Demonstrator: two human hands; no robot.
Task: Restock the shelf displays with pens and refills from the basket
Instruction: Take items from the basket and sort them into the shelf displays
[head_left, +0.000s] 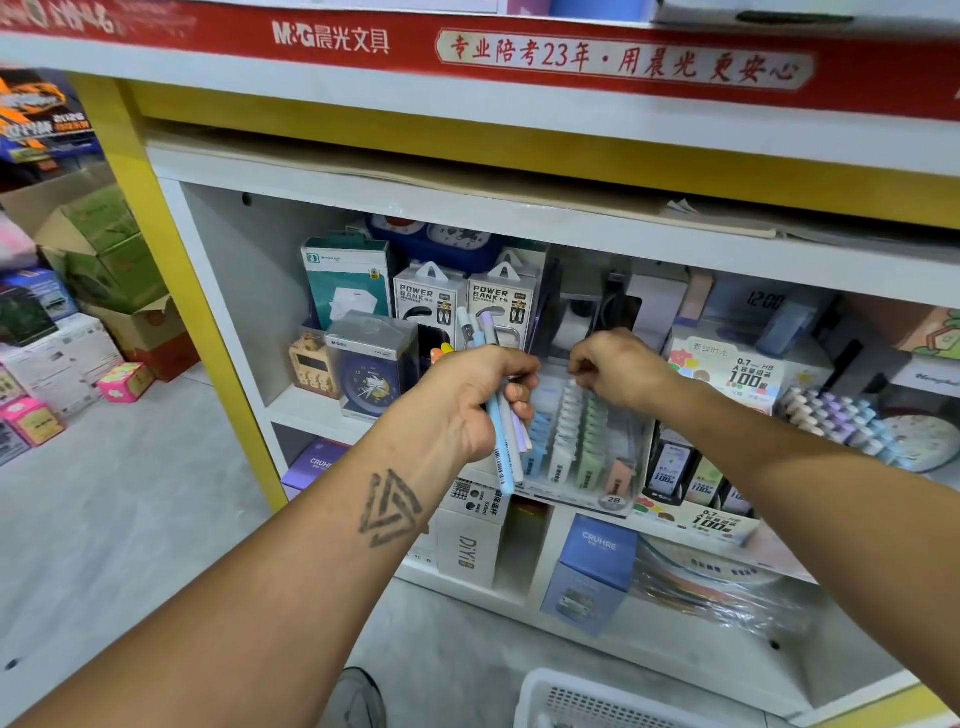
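Over on the left, the left hand (475, 400) is wrapped around a bundle of slim pastel plastic pens (498, 415), blue, white and lilac, caps poking out above the fist and barrels hanging below. Light, stiff, smooth sticks by the look of them, likely to slide, so a mid-barrel hold suits. Moving right, the clear plastic display tray (582, 441) shows rows of pastel pen tops. Above it the right hand (618, 371) has fingers curled; whether it pinches a pen I cannot tell. The white slotted plastic basket (597, 701) sits bottom right.

Pens (503, 431) in left hand (475, 402)
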